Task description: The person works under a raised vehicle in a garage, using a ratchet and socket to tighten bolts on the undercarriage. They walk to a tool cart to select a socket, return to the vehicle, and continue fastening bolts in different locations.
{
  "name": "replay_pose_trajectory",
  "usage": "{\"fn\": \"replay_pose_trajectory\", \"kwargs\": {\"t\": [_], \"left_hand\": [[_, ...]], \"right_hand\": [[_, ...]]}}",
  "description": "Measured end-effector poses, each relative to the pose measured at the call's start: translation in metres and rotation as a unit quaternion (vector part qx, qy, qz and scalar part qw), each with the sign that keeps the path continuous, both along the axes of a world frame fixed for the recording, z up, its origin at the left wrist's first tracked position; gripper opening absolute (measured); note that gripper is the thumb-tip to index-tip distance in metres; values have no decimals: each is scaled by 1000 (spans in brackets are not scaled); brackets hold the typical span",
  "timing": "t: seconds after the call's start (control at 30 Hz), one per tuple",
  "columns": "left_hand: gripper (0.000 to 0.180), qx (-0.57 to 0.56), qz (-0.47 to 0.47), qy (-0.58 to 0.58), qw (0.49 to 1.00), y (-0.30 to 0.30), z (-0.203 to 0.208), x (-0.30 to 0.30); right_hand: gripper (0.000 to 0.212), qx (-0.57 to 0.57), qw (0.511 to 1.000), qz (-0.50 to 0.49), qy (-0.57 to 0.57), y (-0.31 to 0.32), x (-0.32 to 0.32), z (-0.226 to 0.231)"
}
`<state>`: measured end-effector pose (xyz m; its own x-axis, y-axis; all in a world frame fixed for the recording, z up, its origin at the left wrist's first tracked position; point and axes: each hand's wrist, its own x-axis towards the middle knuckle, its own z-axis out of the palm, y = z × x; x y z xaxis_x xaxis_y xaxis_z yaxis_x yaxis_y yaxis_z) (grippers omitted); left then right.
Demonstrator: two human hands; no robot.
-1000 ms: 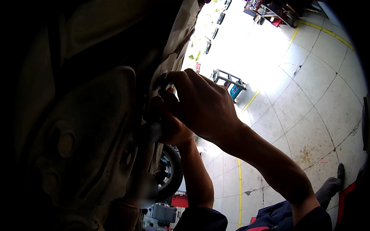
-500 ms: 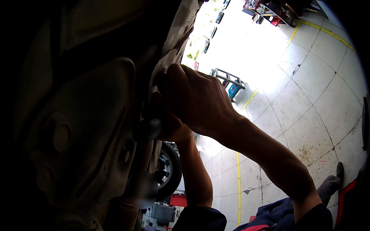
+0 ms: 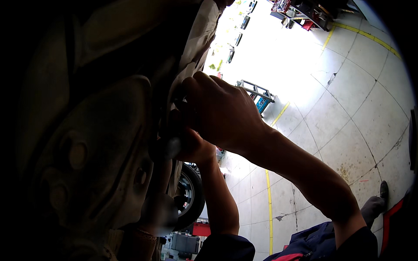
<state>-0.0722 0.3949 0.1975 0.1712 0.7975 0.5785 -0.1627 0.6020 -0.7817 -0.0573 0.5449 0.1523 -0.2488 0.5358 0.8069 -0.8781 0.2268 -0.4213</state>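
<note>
My right hand [image 3: 222, 111] is raised against the dark underside of a vehicle [image 3: 104, 143], its fingers curled in at the shadowed edge. What those fingers grip is too dark to make out. Just below and partly behind it, my left hand [image 3: 198, 148] is also closed, up against dark parts beside a rounded, blurred knob-like part [image 3: 173, 148]. Shadow and the right hand hide most of the left fingers. A large plate-like metal part with bolt heads [image 3: 78, 155] fills the left of the view, beside my hands.
A wheel with a black tyre [image 3: 191, 198] is beneath my left forearm. A metal-framed cart [image 3: 257, 92] stands beyond my right hand. Yellow lines [image 3: 268, 204] cross the tiled floor [image 3: 344, 143]. A loaded workbench [image 3: 305, 15] stands at the far top, and a dark shoe [image 3: 383, 190] shows at right.
My right hand has turned slightly, its knuckles shifting a little left and its fingers bending differently. The left hand stays nearly in place. The whole view has shifted slightly.
</note>
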Motion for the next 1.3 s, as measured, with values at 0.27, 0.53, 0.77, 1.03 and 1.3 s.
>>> {"fn": "replay_pose_trajectory", "kwargs": {"t": [0.27, 0.53, 0.77, 1.03, 1.3], "left_hand": [[33, 35, -93, -107, 989, 1, 8, -3], [32, -18, 21, 65, 998, 21, 2, 8], [37, -34, 2, 35, 999, 14, 4, 6], [37, -44, 14, 50, 998, 19, 2, 8], [29, -31, -28, 25, 999, 8, 8, -1]], "right_hand": [[36, 20, 999, -23, -31, 7, 3, 4], [36, -20, 998, 54, -11, -1, 2, -2], [36, -26, 999, -43, 16, -9, -4, -6], [34, -3, 997, -77, 0, -6, -5, -4], [27, 77, 996, 9, 41, 10, -8, 0]]}}
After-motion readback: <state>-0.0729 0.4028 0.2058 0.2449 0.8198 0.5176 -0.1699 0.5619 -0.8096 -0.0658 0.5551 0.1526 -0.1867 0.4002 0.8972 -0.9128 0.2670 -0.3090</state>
